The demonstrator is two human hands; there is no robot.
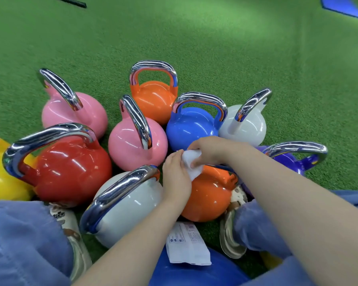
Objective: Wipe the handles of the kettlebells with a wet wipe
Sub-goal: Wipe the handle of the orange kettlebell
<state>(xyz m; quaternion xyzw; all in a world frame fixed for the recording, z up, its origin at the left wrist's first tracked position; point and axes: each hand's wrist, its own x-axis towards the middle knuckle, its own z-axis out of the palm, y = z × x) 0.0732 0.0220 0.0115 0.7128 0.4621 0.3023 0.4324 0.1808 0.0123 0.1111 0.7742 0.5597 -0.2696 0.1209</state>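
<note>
Several coloured kettlebells with chrome handles stand clustered on green turf. Both hands hold a white wet wipe [191, 163] above the near orange kettlebell [208, 198]. My left hand [176, 177] grips the wipe's left side, and my right hand [210, 150] pinches it from above. That orange kettlebell's handle is mostly hidden under my right forearm. Next to it stand a grey-white kettlebell [130, 205], a red one [70, 172], a pink one [132, 143] and a blue one [191, 126].
A white wipe packet [187, 243] lies on a blue ball [194, 273] between my knees. Further kettlebells ring the cluster: yellow [0, 178], pink [70, 112], orange [153, 96], white [246, 124], purple [291, 159]. My shoes [229, 234] and blue trousers flank the near ones. Open turf lies beyond.
</note>
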